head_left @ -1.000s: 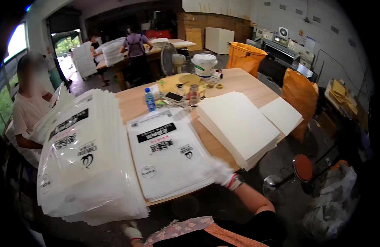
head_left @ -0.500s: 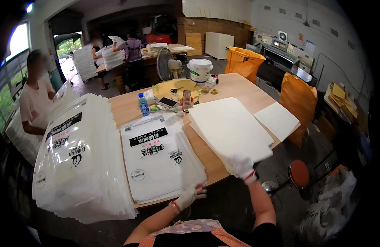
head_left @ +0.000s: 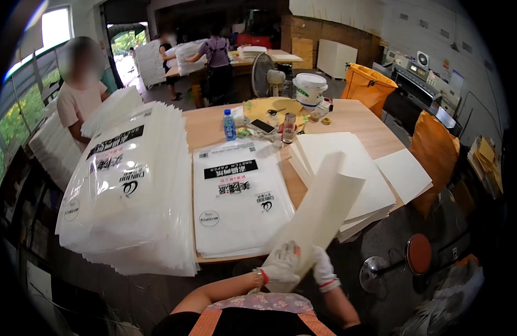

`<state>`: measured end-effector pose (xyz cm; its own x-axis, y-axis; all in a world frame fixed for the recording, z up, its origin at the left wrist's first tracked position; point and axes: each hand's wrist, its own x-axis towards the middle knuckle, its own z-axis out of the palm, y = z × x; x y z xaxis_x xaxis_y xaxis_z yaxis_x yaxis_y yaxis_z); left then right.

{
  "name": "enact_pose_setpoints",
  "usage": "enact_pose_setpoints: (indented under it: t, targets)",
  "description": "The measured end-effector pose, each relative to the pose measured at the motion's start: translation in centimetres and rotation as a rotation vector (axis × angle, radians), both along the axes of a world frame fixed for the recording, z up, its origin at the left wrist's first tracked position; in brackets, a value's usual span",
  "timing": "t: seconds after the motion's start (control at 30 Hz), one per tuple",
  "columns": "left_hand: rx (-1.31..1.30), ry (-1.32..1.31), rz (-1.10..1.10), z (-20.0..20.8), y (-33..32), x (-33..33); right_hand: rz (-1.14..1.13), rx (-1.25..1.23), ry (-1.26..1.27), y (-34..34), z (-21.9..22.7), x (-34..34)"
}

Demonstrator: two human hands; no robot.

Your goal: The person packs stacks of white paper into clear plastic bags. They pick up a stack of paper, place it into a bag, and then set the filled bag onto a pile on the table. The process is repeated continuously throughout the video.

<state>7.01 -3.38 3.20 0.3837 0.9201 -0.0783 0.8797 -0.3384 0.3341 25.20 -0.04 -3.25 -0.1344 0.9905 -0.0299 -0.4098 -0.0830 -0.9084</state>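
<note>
Right by the near edge of the worktop, both hands wear white gloves. The left hand grips a curled paper by its near end, and from where I stand I cannot count whether that is one sheet or several. The right hand touches the same paper along its right side; whether its fingers are closed, I cannot tell. The curled paper slants up and away from the hands, its far end in front of a stack of large pale sheets, which lies beyond the hands and to their right. Farther right sits a smaller flat pile of pale paper. Just left of the hands lies a stack of white packages printed in black, and beside it, farther left, a taller heap of glossy plastic packages. Well beyond the hands stand a blue-labelled bottle, a phone lying flat, a clear jar and a white bucket.
</note>
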Motion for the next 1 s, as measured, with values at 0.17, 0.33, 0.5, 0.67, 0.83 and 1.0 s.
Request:
enact_pose_setpoints:
  t: [0.17, 0.33, 0.5, 0.67, 0.83, 1.0]
  targets:
    - [-0.534, -0.748, 0.23, -5.8, 4.2, -7.7, -0.215, 0.035, -0.394, 0.4, 2.2, -2.8]
    - [0.019, -0.068, 0.512, -7.3, 7.9, -17.6, -0.057, 0.215, -0.879, -2.7, 8.0, 1.4]
    - [-0.068, -0.566, 0.301, -11.7, 18.5, -22.8, 0.092, 0.529, -1.42, -6.2, 14.9, -1.4]
    - [0.329, -0.507, 0.156, -0.9, 21.9, -17.9, 0.536, 0.396, -1.774, -4.2, 11.3, -2.0]
    - [0.018, -0.471, 0.015, 5.9, 10.5, -6.5, 0.323, 0.475, -1.569, 4.3, 7.0, -5.2]
    - [0.09, -0.165, 0.175, -0.3, 7.8, -6.3, -0.391, 0.347, -1.51, 7.9, 4.5, -6.2]
